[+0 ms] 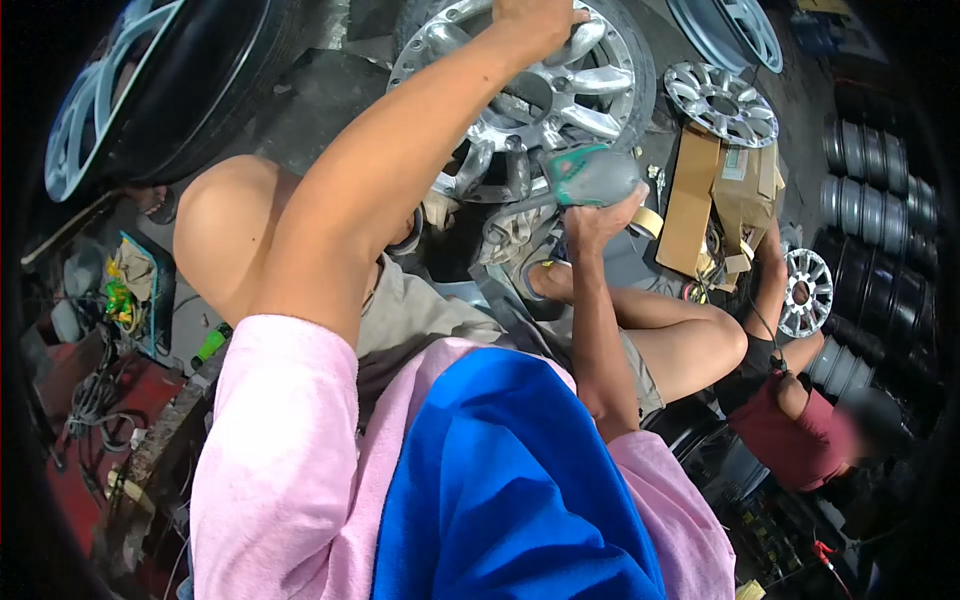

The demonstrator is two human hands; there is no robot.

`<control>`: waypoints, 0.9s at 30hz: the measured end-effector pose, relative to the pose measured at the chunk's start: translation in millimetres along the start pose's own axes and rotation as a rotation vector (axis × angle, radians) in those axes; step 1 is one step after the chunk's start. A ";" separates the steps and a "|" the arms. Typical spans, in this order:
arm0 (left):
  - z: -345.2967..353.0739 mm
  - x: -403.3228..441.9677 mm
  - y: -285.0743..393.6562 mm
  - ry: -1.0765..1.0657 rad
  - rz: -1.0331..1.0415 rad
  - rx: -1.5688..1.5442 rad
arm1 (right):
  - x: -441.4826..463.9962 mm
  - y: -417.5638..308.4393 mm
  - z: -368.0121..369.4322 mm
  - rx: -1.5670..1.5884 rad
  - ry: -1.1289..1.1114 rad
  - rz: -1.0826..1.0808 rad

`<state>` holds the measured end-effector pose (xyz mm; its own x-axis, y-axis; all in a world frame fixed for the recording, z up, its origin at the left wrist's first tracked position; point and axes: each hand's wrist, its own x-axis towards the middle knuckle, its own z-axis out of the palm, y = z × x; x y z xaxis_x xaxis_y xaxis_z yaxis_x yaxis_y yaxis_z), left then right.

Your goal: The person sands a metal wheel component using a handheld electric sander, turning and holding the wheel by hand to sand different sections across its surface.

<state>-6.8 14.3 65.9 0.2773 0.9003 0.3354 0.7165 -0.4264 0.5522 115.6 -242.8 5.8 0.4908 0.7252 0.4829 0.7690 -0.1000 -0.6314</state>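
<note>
A silver alloy wheel (600, 85) with several spokes lies in front of me, a dark tyre or ring around its edge. My left hand (540, 22) reaches over to its far side and is closed on the wheel there; the top of the frame cuts off part of the fingers. In my right hand (605, 215) is a green and grey power sander (595, 175), its body against the near right side of the wheel. Just below the wheel, a pale crumpled glove or rag (515, 228) lies between my legs.
At right are a roll of tape (647, 222), a cardboard box (690, 200) and another alloy wheel (722, 103). A person in a red shirt (800, 430) sits near a further wheel (805, 292). Stacked rims (865, 150) line the right edge. A large wheel (105, 95) stands upper left.
</note>
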 end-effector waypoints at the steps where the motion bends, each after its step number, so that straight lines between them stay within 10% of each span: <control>1: -6.5 0.9 0.7 -0.054 -0.025 0.024 | 1.7 14.3 3.3 0.038 0.069 0.031; 27: -34.3 -23.2 -90.0 -0.412 -0.368 0.303 | 45.7 -1.4 13.3 -0.233 -0.005 -0.129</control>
<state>-99.6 28.9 34.6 0.1588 0.9689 -0.1898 0.9447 -0.0933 0.3142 131.5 -200.4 20.8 0.3813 0.7454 0.5468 0.8988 -0.1604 -0.4080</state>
